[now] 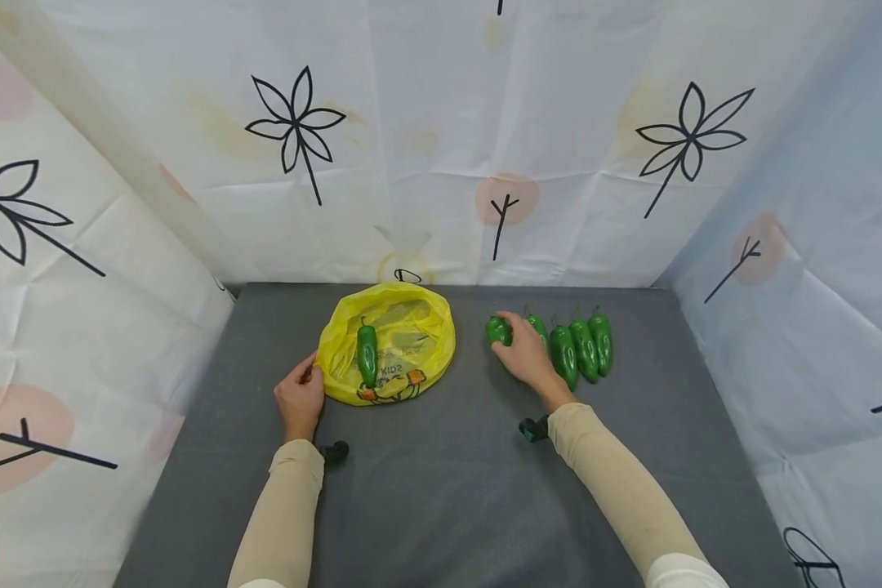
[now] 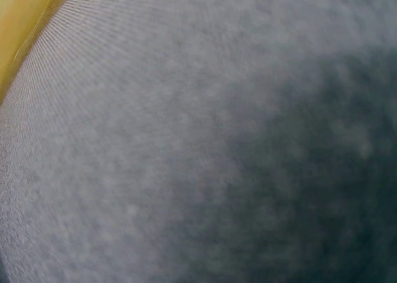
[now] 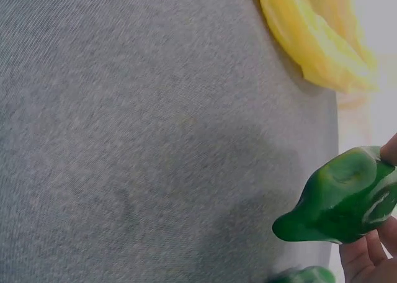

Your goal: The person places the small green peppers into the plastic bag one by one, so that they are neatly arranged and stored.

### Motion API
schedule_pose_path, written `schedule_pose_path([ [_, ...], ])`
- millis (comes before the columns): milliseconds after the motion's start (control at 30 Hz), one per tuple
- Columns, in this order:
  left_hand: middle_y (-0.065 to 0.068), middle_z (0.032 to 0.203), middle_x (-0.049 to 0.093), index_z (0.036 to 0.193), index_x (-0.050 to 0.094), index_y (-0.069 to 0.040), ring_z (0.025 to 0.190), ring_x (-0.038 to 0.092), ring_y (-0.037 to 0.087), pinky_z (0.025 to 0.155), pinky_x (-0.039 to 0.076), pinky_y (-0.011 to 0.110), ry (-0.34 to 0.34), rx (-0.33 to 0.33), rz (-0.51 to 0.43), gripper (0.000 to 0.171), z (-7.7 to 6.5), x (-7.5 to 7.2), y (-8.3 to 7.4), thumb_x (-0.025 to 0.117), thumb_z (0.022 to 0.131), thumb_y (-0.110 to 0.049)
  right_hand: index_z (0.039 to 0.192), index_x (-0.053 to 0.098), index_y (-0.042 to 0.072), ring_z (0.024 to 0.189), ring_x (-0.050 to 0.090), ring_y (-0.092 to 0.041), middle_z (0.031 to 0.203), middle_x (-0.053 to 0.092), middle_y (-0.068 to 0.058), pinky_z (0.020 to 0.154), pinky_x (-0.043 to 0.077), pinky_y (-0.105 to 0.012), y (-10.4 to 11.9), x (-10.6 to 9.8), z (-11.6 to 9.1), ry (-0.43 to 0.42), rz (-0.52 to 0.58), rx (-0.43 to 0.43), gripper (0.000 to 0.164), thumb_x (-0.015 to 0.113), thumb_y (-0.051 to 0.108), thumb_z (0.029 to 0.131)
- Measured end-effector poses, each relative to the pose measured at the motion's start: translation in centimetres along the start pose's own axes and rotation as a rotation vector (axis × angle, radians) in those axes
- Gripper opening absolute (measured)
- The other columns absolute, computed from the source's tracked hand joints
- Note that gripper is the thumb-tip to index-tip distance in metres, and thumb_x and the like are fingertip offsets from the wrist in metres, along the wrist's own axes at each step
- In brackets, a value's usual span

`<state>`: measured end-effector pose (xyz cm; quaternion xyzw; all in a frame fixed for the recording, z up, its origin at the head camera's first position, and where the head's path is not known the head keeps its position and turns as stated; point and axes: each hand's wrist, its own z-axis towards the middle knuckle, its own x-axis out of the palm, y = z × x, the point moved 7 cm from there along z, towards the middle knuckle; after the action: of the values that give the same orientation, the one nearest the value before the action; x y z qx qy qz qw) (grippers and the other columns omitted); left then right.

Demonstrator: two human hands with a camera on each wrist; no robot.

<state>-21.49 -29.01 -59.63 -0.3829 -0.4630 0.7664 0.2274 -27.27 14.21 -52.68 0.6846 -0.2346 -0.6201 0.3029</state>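
A yellow plastic bag lies on the dark grey table with its mouth spread wide and rim rolled, a green pepper inside it. My left hand pinches the bag's left edge between thumb and fingers. To the right of the bag, my right hand grips another green pepper with thumb and fingertips. In the right wrist view this pepper points its tapered tip leftward, above the table. Beside that hand several more green peppers lie in a row; the leftmost is partly hidden behind it.
The dark grey table reaches back to a white cloth wall with leaf drawings, and similar cloth hangs on both sides. A dark wrist camera sits at the right wrist, another camera at the left.
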Motion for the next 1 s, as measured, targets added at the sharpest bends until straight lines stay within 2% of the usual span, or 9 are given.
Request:
schedule_pose_path([
  [133, 0.014, 0.101, 0.08, 0.116, 0.08, -0.015, 0.072, 0.056, -0.007, 0.068, 0.04, 0.007, 0.005, -0.011, 0.0, 0.027, 0.1, 0.0, 0.1, 0.063, 0.094, -0.016, 0.155, 0.041, 0.014, 0.125, 0.054, -0.036, 0.143, 0.053, -0.02, 0.088, 0.045, -0.05, 0.5, 0.1, 0.4, 0.004, 0.031, 0.01, 0.061, 0.057, 0.02, 0.096],
  [367, 0.014, 0.098, 0.08, 0.115, 0.08, -0.015, 0.069, 0.054, -0.008, 0.067, 0.04, 0.007, -0.012, -0.005, -0.002, 0.027, 0.1, -0.1, 0.0, 0.063, 0.094, -0.014, 0.156, 0.039, 0.017, 0.101, 0.061, -0.031, 0.143, 0.055, -0.018, 0.07, 0.047, -0.037, 2.0, -0.3, 1.0, -0.026, 0.15, 0.026, 0.063, 0.059, 0.025, 0.097],
  [500, 0.017, 0.092, 0.079, 0.114, 0.08, -0.013, 0.065, 0.052, -0.009, 0.064, 0.038, 0.007, -0.017, 0.015, 0.001, 0.027, 0.0, -0.1, -0.2, 0.063, 0.095, -0.011, 0.156, 0.04, 0.018, 0.099, 0.064, -0.029, 0.141, 0.056, -0.016, 0.066, 0.05, -0.035, 2.8, -0.1, 1.2, -0.014, 0.19, 0.032, 0.063, 0.063, 0.026, 0.098],
  [733, 0.016, 0.096, 0.08, 0.116, 0.08, -0.014, 0.067, 0.052, -0.011, 0.065, 0.038, 0.006, -0.017, 0.007, 0.011, 0.028, 0.1, -0.1, -0.1, 0.062, 0.095, -0.012, 0.155, 0.042, 0.023, 0.107, 0.067, -0.031, 0.14, 0.056, -0.015, 0.078, 0.057, -0.042, 4.1, 0.3, 1.8, 0.031, 0.214, 0.003, 0.063, 0.067, 0.027, 0.098],
  [1000, 0.015, 0.094, 0.08, 0.115, 0.081, -0.016, 0.066, 0.053, -0.007, 0.064, 0.039, 0.008, -0.012, -0.01, 0.018, 0.028, 0.2, 0.0, 0.1, 0.062, 0.094, -0.013, 0.154, 0.043, 0.023, 0.104, 0.068, -0.03, 0.14, 0.059, -0.014, 0.079, 0.057, -0.043, 6.0, 1.1, 2.3, 0.063, 0.205, 0.001, 0.062, 0.067, 0.032, 0.098],
])
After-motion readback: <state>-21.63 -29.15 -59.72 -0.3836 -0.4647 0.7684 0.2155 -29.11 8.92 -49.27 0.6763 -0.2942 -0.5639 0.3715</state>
